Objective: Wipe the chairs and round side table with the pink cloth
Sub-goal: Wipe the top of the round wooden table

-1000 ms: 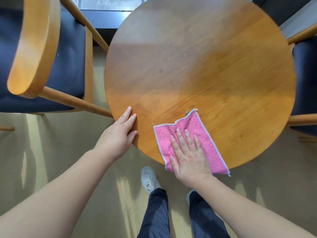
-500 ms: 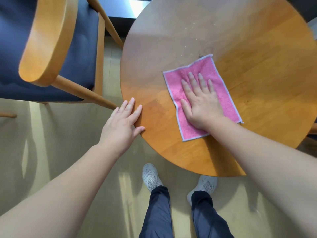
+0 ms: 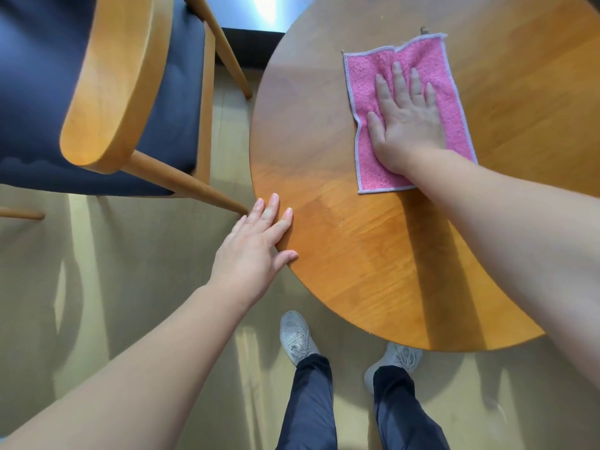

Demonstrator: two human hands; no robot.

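The pink cloth (image 3: 367, 79) lies flat on the round wooden side table (image 3: 357, 254), toward its far side. My right hand (image 3: 406, 118) presses down on the cloth with straight, spread fingers. My left hand (image 3: 256, 251) rests flat on the table's near left edge, fingers straight, thumb along the rim. A wooden chair (image 3: 113, 76) with a dark blue seat cushion stands to the left of the table, its curved backrest toward me.
The chair's slanted leg (image 3: 188, 186) runs close to the table's left edge near my left hand. My feet in grey shoes (image 3: 297, 339) stand on the pale floor just below the table's near rim. A dark ledge (image 3: 246, 34) lies beyond.
My right hand has pushed the pink cloth from the table's near edge toward its far side. My left hand has stayed on the table's left rim.
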